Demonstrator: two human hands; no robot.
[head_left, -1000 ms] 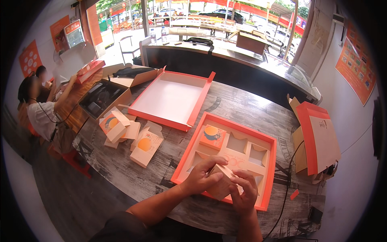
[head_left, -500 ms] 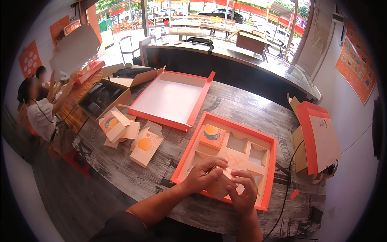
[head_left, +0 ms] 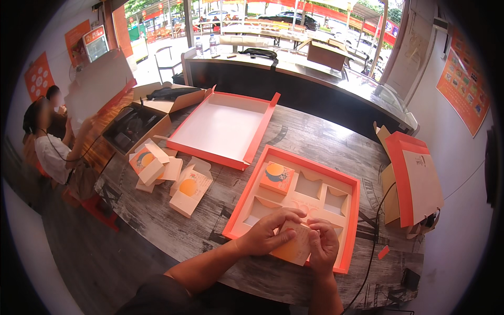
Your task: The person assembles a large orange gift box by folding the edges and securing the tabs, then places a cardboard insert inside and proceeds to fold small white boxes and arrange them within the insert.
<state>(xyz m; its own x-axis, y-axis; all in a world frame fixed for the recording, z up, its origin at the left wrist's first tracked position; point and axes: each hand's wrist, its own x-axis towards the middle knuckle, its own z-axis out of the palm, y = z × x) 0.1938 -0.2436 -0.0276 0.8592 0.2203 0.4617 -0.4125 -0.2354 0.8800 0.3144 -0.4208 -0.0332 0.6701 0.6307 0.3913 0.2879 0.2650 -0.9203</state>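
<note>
Over the near part of an orange-rimmed gift box (head_left: 353, 220), I hold a small cream cardboard box (head_left: 295, 245) with a yellow-orange print on its face. My left hand (head_left: 269, 232) is closed on its left and upper side, thumb pressed on the printed face. At the right edge, my right hand (head_left: 324, 245) pinches it between thumb and fingers. Both hands partly hide the small box and the gift box's near compartments. A small orange box (head_left: 276, 177) with a yellow circle sits in the far left compartment. Other visible compartments show grey bottoms.
Several folded small cartons (head_left: 191, 190) lie to the left. Behind them are the shallow orange-edged lid (head_left: 218, 128) and an open brown carton (head_left: 137, 126). An orange and cream bag (head_left: 415, 178) stands right, beside a black cable (head_left: 379, 226). A co-worker (head_left: 55, 142) sits far left.
The small box has been turned in my hands, so its printed face shows more fully. My right hand has shifted slightly upward. The co-worker has lowered a large white panel.
</note>
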